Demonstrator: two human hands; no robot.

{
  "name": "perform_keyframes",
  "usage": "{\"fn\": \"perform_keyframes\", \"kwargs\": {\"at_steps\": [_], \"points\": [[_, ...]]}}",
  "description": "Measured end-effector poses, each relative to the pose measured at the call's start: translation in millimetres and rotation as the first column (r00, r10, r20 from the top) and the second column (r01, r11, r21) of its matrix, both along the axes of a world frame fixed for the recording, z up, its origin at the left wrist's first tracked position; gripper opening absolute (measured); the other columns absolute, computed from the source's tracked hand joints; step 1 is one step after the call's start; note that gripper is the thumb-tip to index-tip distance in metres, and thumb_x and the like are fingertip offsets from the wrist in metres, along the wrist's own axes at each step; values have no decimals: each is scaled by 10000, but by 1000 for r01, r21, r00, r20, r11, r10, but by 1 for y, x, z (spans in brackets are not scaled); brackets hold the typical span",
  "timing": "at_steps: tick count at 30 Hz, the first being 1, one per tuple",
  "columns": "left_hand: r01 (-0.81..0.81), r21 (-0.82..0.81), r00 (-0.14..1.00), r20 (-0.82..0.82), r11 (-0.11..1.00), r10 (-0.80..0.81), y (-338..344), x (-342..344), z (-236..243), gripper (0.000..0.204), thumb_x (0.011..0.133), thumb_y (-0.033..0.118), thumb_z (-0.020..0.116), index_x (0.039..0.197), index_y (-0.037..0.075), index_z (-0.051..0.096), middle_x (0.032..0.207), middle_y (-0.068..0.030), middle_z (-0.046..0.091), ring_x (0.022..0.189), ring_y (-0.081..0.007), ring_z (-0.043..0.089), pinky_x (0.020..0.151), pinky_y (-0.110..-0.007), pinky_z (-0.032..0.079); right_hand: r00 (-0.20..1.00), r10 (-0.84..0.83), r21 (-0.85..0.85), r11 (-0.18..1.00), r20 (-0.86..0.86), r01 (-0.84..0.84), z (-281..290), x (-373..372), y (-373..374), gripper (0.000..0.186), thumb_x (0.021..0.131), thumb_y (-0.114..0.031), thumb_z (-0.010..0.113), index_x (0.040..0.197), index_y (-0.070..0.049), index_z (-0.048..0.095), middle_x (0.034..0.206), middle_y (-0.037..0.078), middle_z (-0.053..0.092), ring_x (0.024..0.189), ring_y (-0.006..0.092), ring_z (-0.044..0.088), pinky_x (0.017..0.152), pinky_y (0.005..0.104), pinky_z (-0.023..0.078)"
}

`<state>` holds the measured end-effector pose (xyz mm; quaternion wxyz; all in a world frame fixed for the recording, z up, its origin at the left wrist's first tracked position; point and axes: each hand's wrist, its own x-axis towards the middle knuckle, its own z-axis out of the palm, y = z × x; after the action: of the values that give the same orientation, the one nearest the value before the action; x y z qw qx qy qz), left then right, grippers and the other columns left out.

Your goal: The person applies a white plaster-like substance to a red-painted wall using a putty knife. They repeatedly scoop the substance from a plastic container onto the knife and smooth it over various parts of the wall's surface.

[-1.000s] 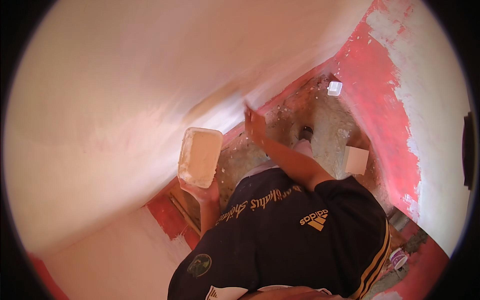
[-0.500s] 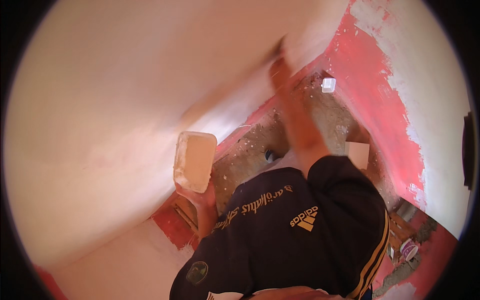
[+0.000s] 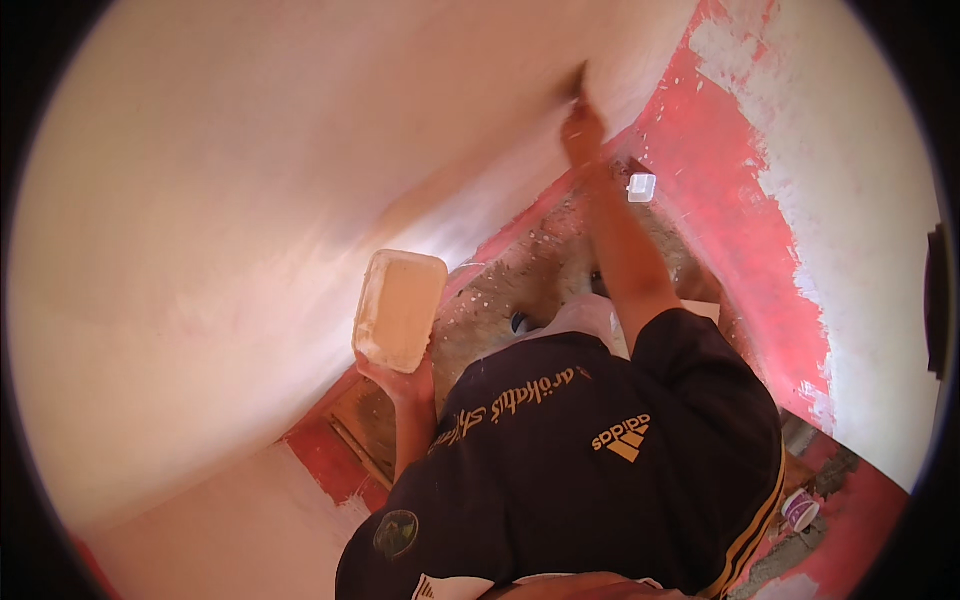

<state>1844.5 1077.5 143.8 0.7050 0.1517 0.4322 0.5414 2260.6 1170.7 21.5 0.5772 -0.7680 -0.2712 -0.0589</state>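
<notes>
My left hand (image 3: 395,380) grips the near end of a rectangular, round-cornered plastic tub (image 3: 405,310), smeared white along its left side. The tub is held up close to the pale wall (image 3: 250,200). Farther off, my right arm stretches toward the corner. Its hand (image 3: 583,132) is closed around a thin dark tool (image 3: 578,85), which looks like a putty knife seen nearly edge-on. The tool lies at the wall surface, and blur hides its exact shape.
A right-hand wall (image 3: 720,150) is partly red with ragged pale patches. On the speckled floor (image 3: 490,300) stands a small white container (image 3: 642,187) near the corner. A pale box (image 3: 703,309) shows beside my right arm. A white-and-purple bucket (image 3: 800,510) sits at lower right.
My right hand and the tool have shifted slightly right along the wall. The tub in my left hand has risen a little and moved right. The view has also shifted somewhat.
</notes>
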Motion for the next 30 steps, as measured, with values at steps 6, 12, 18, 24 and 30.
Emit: {"fn": "perform_keyframes", "kwargs": {"at_steps": [6, 12, 18, 24, 30], "points": [[-32, 96, 996, 88, 995, 24, -20, 59, 15, 539, 933, 440, 609, 1371, 144, 503, 1279, -58, 585, 1108, -283, 604, 870, -495, 540, 850, 483, -296, 797, -211, -527, -52, -147, -59, 435, 1025, -263, 488, 1426, -106, 555, 1037, 265, 699, 905, 423, 683, 818, 512, 546], [-34, 313, 873, -452, 949, 181, -36, 176, 31, 859, 578, -154, 860, 1343, -36, 488, 1195, -117, 611, 1047, -201, 627, 842, -369, 572, 912, 378, -682, 710, 159, -175, -78, 104, -86, 541, 961, -241, 569, 1474, -100, 476, 1047, 245, 660, 879, 357, 678, 709, 491, 525], [-194, 153, 981, 45, 969, 189, -67, 280, 35, 769, 676, -145, 803, 1365, -21, 485, 1209, -109, 603, 1043, -218, 636, 825, -368, 585, 963, 259, -259, 937, 69, -233, 34, 139, -26, 471, 1040, -179, 435, 1486, -30, 404, 793, 199, 665, 664, 370, 650, 576, 468, 520], [-216, 227, 969, -67, 950, 237, -107, 359, -5, 568, 906, 175, 696, 1415, 67, 467, 1330, -109, 540, 1129, -253, 604, 798, -452, 589, 611, 791, -114, 609, 14, -785, -31, 109, -108, 287, 968, -157, 583, 1229, -105, 690, 1038, 175, 724, 878, 359, 708, 760, 448, 567], [-293, 86, 954, -35, 952, 297, -127, 401, -40, 632, 962, 615, 428, 1447, 211, 469, 1399, -26, 535, 1257, -309, 540, 878, -532, 509, 642, 759, -261, 602, -106, -754, -91, 268, -160, 257, 991, -229, 605, 1155, -43, 672, 984, 147, 726, 873, 282, 705, 791, 380, 556]]}}
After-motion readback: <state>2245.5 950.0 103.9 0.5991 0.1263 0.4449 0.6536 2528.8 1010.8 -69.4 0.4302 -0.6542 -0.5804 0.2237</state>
